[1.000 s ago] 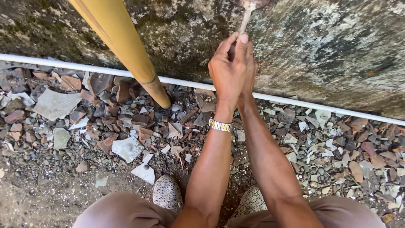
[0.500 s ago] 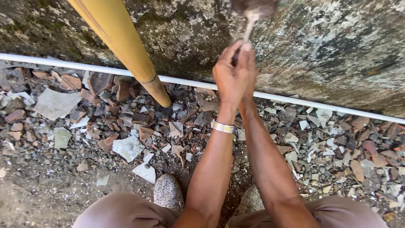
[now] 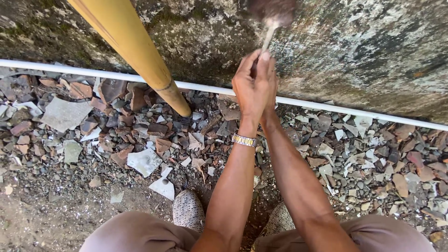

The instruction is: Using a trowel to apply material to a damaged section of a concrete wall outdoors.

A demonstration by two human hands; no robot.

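Both of my hands are clasped together on the pale handle of a hammer [image 3: 269, 31], held out in front of me. My left hand [image 3: 247, 86] is on top and wears a metal watch at the wrist; my right hand [image 3: 270, 95] lies beside it, mostly hidden. The hammer's dark head is blurred against the mossy stone wall [image 3: 364, 51] above my hands.
A white pipe [image 3: 93, 73] runs along the foot of the wall. A thick yellow bamboo pole [image 3: 135, 51] leans down to the ground at left. Broken tile shards and stones [image 3: 140, 140] cover the ground. My shoes [image 3: 186, 210] and knees are at the bottom.
My hands and the hammer have dropped slightly, with the blurred hammer head coming into fuller view against the wall.
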